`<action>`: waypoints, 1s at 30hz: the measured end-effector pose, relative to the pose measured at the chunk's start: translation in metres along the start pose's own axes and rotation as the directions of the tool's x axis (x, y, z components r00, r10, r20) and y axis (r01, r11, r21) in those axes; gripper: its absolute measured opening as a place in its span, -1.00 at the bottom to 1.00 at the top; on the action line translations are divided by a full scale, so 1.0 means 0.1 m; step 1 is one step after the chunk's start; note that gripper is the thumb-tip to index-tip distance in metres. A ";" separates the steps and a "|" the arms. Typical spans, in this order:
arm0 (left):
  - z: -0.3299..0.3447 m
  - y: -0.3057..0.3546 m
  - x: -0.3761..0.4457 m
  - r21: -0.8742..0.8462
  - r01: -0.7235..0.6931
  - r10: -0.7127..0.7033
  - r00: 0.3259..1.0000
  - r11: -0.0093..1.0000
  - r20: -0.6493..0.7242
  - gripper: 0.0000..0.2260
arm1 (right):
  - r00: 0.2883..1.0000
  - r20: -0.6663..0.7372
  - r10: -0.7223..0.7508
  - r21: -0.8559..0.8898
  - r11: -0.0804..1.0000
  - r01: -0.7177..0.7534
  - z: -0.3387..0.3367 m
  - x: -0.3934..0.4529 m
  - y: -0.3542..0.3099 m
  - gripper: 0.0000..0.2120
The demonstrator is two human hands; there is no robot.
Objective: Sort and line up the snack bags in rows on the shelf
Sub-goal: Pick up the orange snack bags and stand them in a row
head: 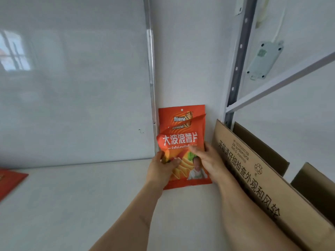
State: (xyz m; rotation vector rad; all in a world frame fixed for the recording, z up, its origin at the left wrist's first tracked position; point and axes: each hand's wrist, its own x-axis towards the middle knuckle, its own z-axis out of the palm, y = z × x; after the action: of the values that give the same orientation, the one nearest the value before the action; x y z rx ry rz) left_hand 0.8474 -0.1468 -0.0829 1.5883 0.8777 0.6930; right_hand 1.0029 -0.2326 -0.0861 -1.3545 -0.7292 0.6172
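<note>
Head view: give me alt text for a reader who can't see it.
Both hands, left hand and right hand, hold orange snack bags upright against the white wall on a white shelf. An open cardboard box stands to their right.

Both hands hold orange snack bags on the white shelf (90,196): the left hand (163,169) pinches the front bag (181,142), the right hand (208,160) grips its other edge. A second bag (181,110) stands behind. A cardboard box (262,178) sits just right of the right hand.

Glossy orange foil snack bags (183,140) (creased), matt brown cardboard box (257,180), smooth white shelf (72,205)
</note>
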 end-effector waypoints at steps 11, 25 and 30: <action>-0.01 -0.15 0.23 0.314 -0.129 0.106 0.991 0.941 0.087 -0.44 | 0.973 -0.214 -0.086 0.033 0.995 0.096 0.01 0.28 0.15 -0.78; 0.10 -0.19 0.14 0.385 -0.112 0.148 0.987 0.916 -0.065 -0.19 | 0.906 -0.400 -0.140 -0.388 0.921 -0.029 0.11 0.26 0.13 -0.38; 0.04 -0.19 -0.11 0.437 -0.082 0.131 0.988 0.896 -0.084 -0.19 | 0.809 -0.377 -0.451 -0.724 0.688 0.046 0.27 -0.12 0.10 -0.44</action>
State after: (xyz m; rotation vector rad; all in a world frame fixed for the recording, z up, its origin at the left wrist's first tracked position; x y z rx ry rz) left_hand 0.8413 -0.1561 -0.1024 2.0227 1.0877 0.7001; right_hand 0.9743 -0.2234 -0.0953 -1.9518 -0.6903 -0.3398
